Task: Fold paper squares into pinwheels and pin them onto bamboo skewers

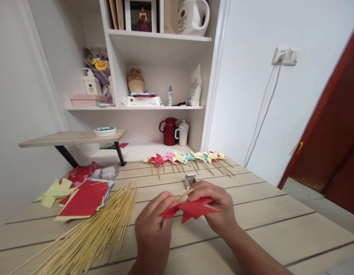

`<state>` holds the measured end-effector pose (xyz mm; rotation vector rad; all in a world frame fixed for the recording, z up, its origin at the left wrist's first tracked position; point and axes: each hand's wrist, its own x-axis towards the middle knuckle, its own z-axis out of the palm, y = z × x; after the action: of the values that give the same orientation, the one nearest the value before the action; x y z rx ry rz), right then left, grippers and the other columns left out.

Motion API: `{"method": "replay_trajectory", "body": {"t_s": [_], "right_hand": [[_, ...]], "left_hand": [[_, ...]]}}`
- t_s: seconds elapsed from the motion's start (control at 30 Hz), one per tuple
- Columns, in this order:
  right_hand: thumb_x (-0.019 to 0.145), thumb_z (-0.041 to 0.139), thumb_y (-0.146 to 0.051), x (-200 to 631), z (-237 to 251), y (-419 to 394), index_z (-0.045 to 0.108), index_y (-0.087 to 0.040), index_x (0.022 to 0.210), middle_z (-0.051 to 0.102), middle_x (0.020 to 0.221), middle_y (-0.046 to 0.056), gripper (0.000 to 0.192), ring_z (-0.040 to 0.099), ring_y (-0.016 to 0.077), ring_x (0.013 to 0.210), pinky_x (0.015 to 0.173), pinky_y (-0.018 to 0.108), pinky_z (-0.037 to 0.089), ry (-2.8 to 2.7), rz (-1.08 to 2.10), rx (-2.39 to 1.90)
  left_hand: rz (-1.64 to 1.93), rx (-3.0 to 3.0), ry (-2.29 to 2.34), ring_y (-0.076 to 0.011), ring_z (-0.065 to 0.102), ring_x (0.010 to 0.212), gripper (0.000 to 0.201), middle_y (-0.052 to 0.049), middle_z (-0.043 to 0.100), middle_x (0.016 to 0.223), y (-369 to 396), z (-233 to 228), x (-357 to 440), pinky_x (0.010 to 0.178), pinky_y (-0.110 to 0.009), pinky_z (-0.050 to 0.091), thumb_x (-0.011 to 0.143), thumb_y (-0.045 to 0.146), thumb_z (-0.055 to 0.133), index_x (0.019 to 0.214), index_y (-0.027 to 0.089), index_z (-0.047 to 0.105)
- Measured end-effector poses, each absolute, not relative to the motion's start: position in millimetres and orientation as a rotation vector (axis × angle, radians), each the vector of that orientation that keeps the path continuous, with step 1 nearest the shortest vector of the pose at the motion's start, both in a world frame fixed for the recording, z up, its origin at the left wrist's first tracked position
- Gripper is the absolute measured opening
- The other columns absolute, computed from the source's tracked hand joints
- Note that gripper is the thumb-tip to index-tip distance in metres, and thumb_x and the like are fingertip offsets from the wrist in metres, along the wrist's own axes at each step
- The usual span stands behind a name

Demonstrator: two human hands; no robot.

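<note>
Both hands hold a red paper pinwheel above the table, near its middle. My left hand is closed at the pinwheel's left side, by a thin wooden stick that shows between the hands. On the other side, my right hand pinches the pinwheel from behind and above. Where the stick meets the paper is partly hidden by the fingers. Just beyond the hands stands a small open box with small dark contents that I cannot make out.
Loose wooden sticks lie spread at the left, beside a stack of coloured paper. Finished pinwheels line the table's back edge. A clear container sits under the small raised shelf. Behind stand a red jug and a speckled cup.
</note>
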<state>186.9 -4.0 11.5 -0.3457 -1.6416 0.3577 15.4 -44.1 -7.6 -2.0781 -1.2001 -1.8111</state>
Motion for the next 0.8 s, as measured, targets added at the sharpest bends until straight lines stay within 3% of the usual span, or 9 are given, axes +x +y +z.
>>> {"method": "replay_trajectory", "body": {"t_s": [0.8], "right_hand": [[0.085, 0.068, -0.016, 188.5, 11.2, -2.3, 0.077, -0.024, 0.083, 0.072, 0.07, 0.004, 0.013, 0.066, 0.0183, 0.064, 0.057, 0.03, 0.053, -1.647, 0.327, -0.331]], "left_hand": [[-1.617, -1.921, -1.015, -0.0158, 0.075, 0.078, 0.016, -0.004, 0.079, 0.092, -42.9, -4.6, 11.8, 0.072, -0.023, 0.059, 0.089, 0.013, 0.058, 0.091, 0.019, 0.073]]}}
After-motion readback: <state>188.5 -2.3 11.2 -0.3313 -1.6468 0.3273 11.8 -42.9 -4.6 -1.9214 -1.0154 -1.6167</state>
